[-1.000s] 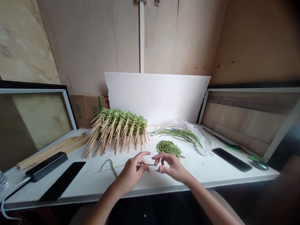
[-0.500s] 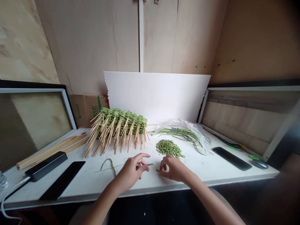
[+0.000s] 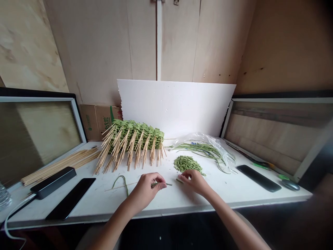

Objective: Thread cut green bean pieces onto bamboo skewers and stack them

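My left hand (image 3: 150,189) is closed around a thin bamboo skewer (image 3: 110,189), whose tail sticks out to the left. A green bean piece (image 3: 153,185) shows at its fingers, and a thin tip juts out to the right. Across the gap, my right hand (image 3: 193,181) pinches a short cut piece of green bean (image 3: 179,181) between thumb and fingertips. A pile of cut bean pieces (image 3: 187,163) lies just beyond the right hand. One long, bent green bean (image 3: 125,182) crosses the skewer's tail on the table.
Stacked bean skewers (image 3: 137,135) stand at the back left, sticks towards me. Loose bamboo skewers (image 3: 62,165), a black box (image 3: 53,182) and a black phone (image 3: 70,199) lie left. Long beans (image 3: 200,148) with a plastic bag, another phone (image 3: 258,178) and a mouse (image 3: 290,184) are right.
The right hand's bean piece has risen slightly and turned to point at the left hand. The left fingers have closed more tightly around the skewer. The view has shifted slightly.
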Available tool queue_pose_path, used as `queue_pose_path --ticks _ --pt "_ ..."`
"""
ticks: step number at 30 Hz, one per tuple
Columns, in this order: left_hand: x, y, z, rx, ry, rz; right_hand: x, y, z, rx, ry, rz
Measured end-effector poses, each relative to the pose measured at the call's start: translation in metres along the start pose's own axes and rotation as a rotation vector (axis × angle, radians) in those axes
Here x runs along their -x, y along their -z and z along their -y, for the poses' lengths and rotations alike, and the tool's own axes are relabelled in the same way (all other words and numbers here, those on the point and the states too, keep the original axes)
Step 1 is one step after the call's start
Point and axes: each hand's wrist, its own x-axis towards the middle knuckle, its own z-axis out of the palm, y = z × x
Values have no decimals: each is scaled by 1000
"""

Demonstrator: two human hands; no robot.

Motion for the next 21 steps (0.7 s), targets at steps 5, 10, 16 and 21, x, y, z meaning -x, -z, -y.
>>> queue_pose_path --ticks 5,10,16,21 --pt "1 -2 -2 -68 -109 -28 7 21 37 -277 81 20" --pt "2 -7 -4 -67 -87 -30 20 22 72 -462 257 180" --pt "0 -8 -1 25 -40 -57 22 18 74 -380 372 -20" --pt "1 -11 -5 -8 -84 -65 27 22 85 -244 512 -75"
